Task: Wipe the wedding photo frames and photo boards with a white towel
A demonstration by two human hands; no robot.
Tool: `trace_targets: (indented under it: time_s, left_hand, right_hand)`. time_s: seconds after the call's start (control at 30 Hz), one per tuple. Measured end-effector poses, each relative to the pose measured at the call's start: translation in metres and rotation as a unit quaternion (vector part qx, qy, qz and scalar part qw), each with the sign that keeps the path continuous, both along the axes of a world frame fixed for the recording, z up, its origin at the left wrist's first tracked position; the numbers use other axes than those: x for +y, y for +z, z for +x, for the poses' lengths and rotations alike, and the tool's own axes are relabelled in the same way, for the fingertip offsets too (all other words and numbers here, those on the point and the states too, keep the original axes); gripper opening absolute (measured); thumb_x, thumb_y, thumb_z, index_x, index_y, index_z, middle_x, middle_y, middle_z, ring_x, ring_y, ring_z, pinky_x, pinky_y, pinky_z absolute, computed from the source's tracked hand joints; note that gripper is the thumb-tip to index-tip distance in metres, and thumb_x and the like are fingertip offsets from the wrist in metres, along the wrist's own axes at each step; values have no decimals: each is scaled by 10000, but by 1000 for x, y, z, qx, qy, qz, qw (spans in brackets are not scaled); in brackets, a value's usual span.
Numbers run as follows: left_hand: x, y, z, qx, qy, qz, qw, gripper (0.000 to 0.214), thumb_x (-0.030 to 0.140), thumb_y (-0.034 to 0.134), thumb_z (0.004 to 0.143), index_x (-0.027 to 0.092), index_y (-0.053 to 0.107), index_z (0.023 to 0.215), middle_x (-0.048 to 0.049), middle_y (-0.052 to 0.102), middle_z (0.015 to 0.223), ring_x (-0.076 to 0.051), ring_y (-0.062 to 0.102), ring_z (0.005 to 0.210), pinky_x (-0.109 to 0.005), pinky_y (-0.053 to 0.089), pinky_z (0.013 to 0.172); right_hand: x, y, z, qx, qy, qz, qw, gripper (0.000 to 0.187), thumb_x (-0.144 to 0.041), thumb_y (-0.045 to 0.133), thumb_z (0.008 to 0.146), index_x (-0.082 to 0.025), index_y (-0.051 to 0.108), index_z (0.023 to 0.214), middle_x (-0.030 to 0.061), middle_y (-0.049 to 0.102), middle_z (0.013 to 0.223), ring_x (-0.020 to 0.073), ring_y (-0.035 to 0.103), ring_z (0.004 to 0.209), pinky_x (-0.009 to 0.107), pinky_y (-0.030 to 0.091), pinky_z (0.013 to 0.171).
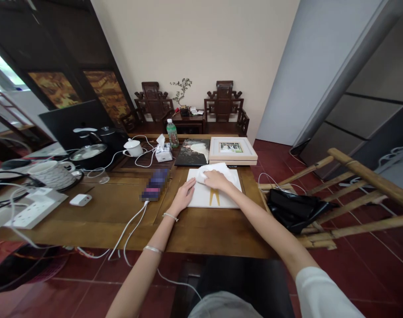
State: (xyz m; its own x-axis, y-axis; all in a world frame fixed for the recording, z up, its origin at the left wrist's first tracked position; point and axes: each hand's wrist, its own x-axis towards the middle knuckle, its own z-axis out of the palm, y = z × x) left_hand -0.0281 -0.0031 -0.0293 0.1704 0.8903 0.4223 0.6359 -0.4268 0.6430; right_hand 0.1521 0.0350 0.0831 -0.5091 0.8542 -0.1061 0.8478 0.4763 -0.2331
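A flat white board [197,201] lies near the table's front edge, with two yellow tapering legs of a printed figure [214,197] on it. My right hand [217,180] presses a crumpled white cloth [217,168] onto its upper part, fingers curled on the fabric. The cloth and hand hide the top of the figure. Along the board's left edge rests my left hand [184,194], its fingers stretched forward and touching the board. Just behind the board are a dark picture panel [191,152] and light wooden picture frames [233,151], apparently stacked.
On the wooden table [201,232] to the left are a phone [155,185] on a white cable, a tissue box [163,152], a green-labelled bottle [172,132], a lidded cup [133,148] and a power strip [32,207]. A bamboo chair [347,163] with a black bag [297,211] stands right.
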Motion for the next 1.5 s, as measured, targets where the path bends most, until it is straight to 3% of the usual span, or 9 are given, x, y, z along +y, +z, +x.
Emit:
trace_targets:
  time_s: [0.17, 0.33, 0.5, 0.7, 0.97, 1.1, 1.2, 1.37, 1.5]
  left_hand:
    - [0, 1, 0, 10, -1, -14, 1000, 435, 301, 406, 893, 117, 592, 1240, -120, 520, 1363, -233, 432, 1312, -424, 292, 1132]
    - [-1, 3, -1, 5, -1, -16, 1000, 433, 310, 414, 892, 120, 598, 1235, -119, 524, 1359, -238, 446, 1301, -424, 300, 1128]
    - [-2, 2, 0, -9, -11, -21, 1000, 428, 300, 416, 891, 134, 590, 1246, -110, 521, 1365, -232, 429, 1314, -428, 276, 1140]
    - [-2, 3, 0, -2, -8, -20, 1000, 426, 300, 405, 898, 137, 585, 1248, -107, 514, 1370, -224, 429, 1315, -438, 288, 1135]
    - [-2, 2, 0, -2, -7, -15, 1000, 415, 291, 407, 890, 155, 597, 1233, -88, 532, 1358, -223, 437, 1309, -434, 292, 1136]
    - [-1, 2, 0, -6, -7, -15, 1000, 419, 301, 408, 889, 141, 604, 1223, -101, 537, 1351, -235, 441, 1305, -436, 289, 1138]
    - [-1, 2, 0, 1, -3, -11, 1000, 426, 304, 400, 891, 132, 603, 1223, -105, 540, 1347, -236, 442, 1305, -438, 290, 1138]
    - [-1, 2, 0, 2, -6, -9, 1000, 427, 305, 397, 893, 131, 600, 1226, -106, 537, 1350, -232, 440, 1306, -432, 289, 1139]
    - [-1, 1, 0, 3, -3, -12, 1000, 416, 299, 400, 895, 154, 596, 1231, -88, 537, 1351, -227, 437, 1309, -443, 289, 1137]
  right_hand:
    - [24, -5, -36, 22, -25, -12, 999, 392, -241, 414, 783, -202, 611, 1120, 143, 611, 1214, 331, 568, 1099, 457, 428, 861]
    - [31, -6, -44, 55, -29, -27, 998, 386, -244, 431, 766, -201, 623, 1098, 130, 616, 1224, 297, 573, 1095, 384, 434, 859]
    - [38, 0, -11, 82, -48, -34, 995, 361, -197, 408, 756, -157, 637, 1033, 112, 657, 1158, 246, 606, 996, 273, 442, 775]
    - [37, -8, 56, 110, -87, -15, 990, 399, -170, 382, 732, -122, 619, 1049, 120, 662, 1136, 263, 595, 977, 287, 441, 782]
    - [-45, -35, 91, 95, -47, 24, 994, 248, -162, 377, 791, -157, 606, 886, 111, 675, 1049, 290, 560, 1048, 431, 259, 1045]
    - [-97, -35, 97, 83, 36, 32, 995, 183, -122, 398, 784, -176, 567, 827, 129, 629, 1177, 275, 500, 1184, 461, 197, 1082]
    - [-114, -31, 103, 81, 57, 7, 995, 168, -105, 411, 775, -185, 554, 810, 120, 628, 1181, 261, 476, 1225, 457, 190, 1093]
    - [-90, -32, 105, 60, 24, 17, 998, 155, -153, 424, 805, -188, 575, 815, 85, 683, 951, 249, 598, 954, 436, 257, 1059]
    - [-45, -36, 100, 51, -9, 52, 997, 187, -185, 416, 806, -180, 598, 849, 94, 673, 921, 280, 568, 963, 412, 351, 964]
